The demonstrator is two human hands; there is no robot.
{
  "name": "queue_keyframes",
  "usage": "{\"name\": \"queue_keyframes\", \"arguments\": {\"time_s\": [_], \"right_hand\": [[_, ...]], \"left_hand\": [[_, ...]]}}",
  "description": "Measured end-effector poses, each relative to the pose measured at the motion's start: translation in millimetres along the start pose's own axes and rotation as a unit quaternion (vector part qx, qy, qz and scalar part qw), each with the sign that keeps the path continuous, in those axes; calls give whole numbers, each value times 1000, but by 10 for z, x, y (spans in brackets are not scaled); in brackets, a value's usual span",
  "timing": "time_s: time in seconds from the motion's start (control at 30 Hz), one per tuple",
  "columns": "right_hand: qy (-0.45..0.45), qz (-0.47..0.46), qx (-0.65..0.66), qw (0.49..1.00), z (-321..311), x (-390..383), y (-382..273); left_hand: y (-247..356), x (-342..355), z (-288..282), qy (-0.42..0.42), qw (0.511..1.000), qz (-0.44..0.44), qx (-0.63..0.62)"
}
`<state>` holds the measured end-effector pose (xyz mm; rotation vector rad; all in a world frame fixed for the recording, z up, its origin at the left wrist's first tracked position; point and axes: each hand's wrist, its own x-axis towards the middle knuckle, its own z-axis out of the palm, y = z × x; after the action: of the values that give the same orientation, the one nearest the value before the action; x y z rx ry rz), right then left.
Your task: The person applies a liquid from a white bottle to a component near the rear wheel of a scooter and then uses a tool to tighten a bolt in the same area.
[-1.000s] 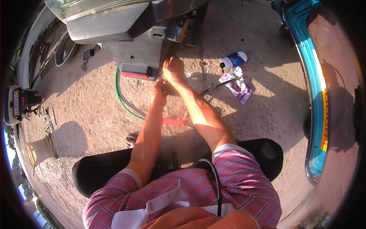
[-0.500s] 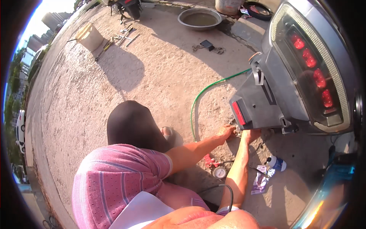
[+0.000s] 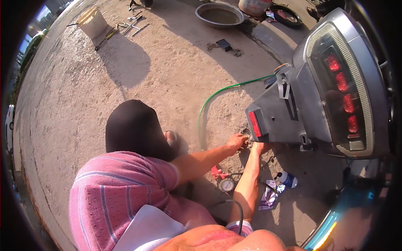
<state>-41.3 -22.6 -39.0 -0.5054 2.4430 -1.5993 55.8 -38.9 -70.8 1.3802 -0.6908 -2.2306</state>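
Grey fender (image 3: 274, 111) points lengthwise down-left beside left hand (image 3: 237, 142) and right hand (image 3: 260, 147), grips unclear.

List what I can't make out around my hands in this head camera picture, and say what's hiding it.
All in the head view:
Right hand: its fingers and anything they hold are hidden behind the grey rear fender.
Left hand: whatever its fingertips touch is too small to tell.
Green hose: its upper end is hidden behind the fender.
Gauge: its reading is too small.
Blue frame: cut off by the picture's rim.
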Motion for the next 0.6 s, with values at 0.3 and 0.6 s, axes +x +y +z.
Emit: {"name": "queue_keyframes", "arguments": {"time_s": [0.3,0.6], "right_hand": [[10,26,23,999,8,-26,17],[10,48,36,998,-32,-96,10]], "left_hand": [[-20,-2,1,1,1000,-5,7],[-205,181,-168,-85,987,121,62]]}}
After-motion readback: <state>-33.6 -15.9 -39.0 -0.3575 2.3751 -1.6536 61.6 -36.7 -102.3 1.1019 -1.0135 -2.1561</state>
